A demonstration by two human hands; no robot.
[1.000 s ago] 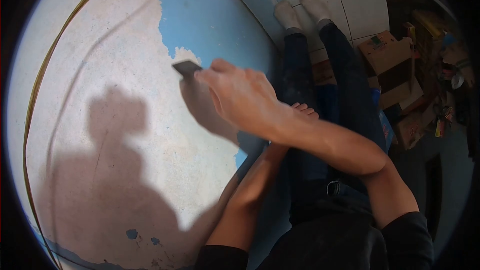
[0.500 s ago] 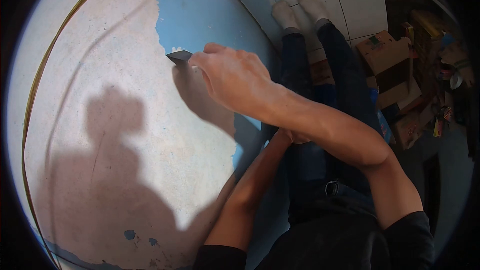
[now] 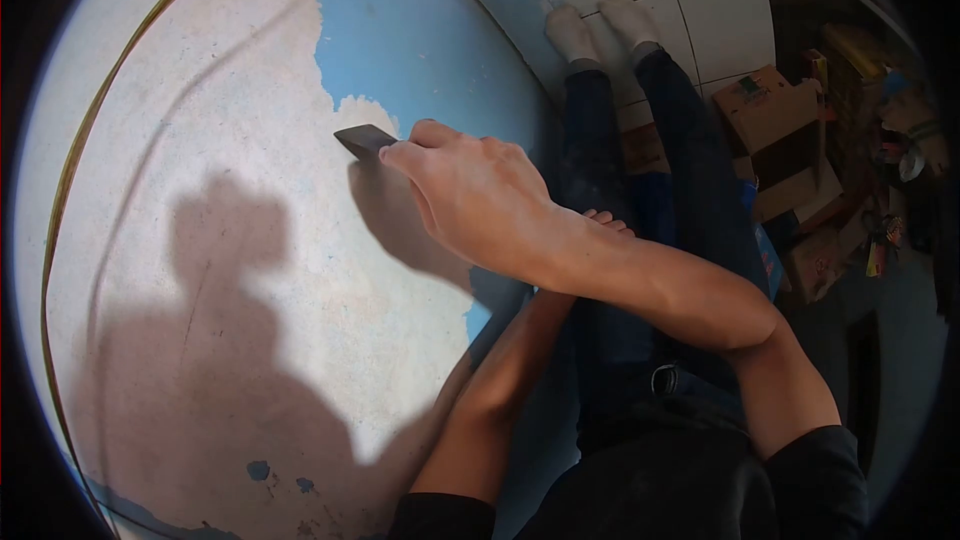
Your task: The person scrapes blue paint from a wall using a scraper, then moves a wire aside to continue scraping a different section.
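Now scraper [image 3: 362,140] jutting just beyond right hand [image 3: 470,190], fingers clenched round it

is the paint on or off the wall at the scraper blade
Off: the scraper in the right hand sits on bare pale wall; blue paint starts just above.

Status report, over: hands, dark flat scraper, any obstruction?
Right hand shut on dark flat scraper, pressed to pale bare wall beside blue paint. Left hand mostly hidden behind right forearm.

White tiled floor [image 3: 720,10] — cardboard boxes [image 3: 778,115] lie on it, socked feet [image 3: 575,30] beside.
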